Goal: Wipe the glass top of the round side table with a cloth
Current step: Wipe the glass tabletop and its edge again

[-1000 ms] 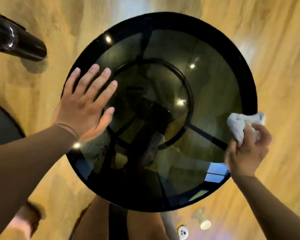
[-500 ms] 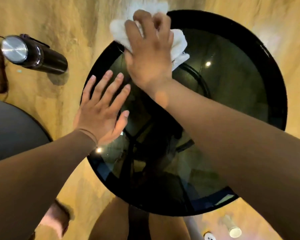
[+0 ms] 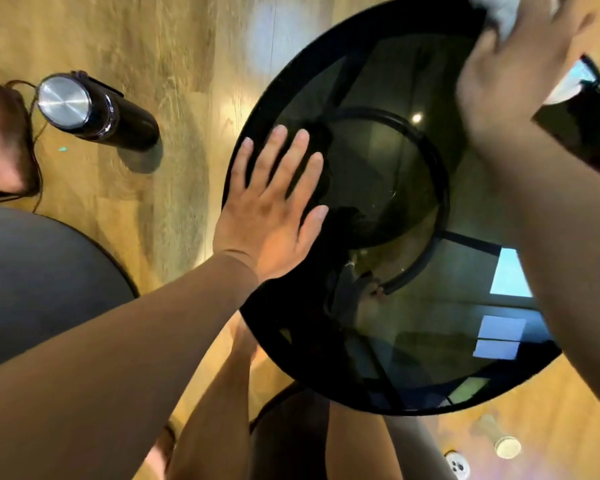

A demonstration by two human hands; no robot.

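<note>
The round side table (image 3: 257,126) has a black rim and a dark tinted glass top (image 3: 388,188) that shows the ring frame underneath. My left hand (image 3: 274,206) lies flat with fingers spread on the glass at the table's left edge. My right hand (image 3: 513,67) reaches across to the far right part of the top and presses a white cloth (image 3: 499,8) against the glass. Most of the cloth is hidden under the hand; a corner (image 3: 565,90) shows beside it. The right forearm covers the table's right side.
A black flask with a steel lid (image 3: 94,112) stands on the wooden floor to the left. A dark round seat (image 3: 32,282) sits at the lower left. Another person's foot (image 3: 0,140) is at the left edge. Small caps (image 3: 506,445) lie on the floor below the table.
My right hand with the cloth swept from the table's right edge to the far left rim, then across to the far right. The left hand stayed flat on the glass.
</note>
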